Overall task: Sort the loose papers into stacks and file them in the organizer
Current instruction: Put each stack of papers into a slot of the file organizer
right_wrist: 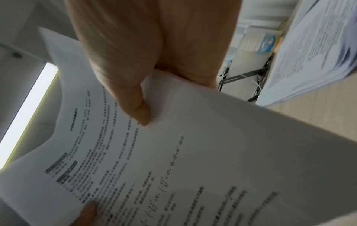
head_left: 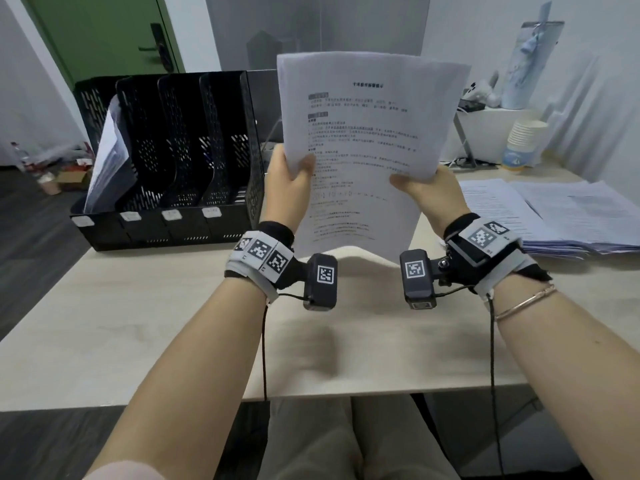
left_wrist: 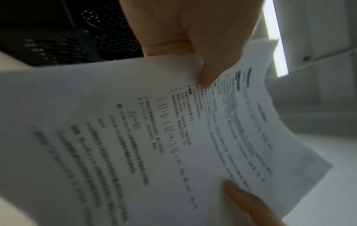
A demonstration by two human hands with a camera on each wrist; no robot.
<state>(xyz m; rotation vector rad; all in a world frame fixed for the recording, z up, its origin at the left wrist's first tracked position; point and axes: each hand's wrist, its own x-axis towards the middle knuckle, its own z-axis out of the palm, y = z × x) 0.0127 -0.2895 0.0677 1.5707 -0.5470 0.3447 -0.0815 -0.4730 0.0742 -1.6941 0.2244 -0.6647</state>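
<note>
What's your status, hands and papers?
Left hand and right hand both pinch the printed sheet, raised. Organizer left; loose papers right. Nothing blocking.

A light wooden desk (head_left: 138,323) fills the middle of the head view. At its far right corner stands a stack of white paper cups (head_left: 524,142) with a blue printed band at the bottom. Behind the cups a tall pale blue box (head_left: 530,64) stands upright on a white shelf (head_left: 491,123). A green door (head_left: 104,32) with a dark handle stands at the back left. Small clutter (head_left: 59,171) lies on the dark floor below the door.
</note>
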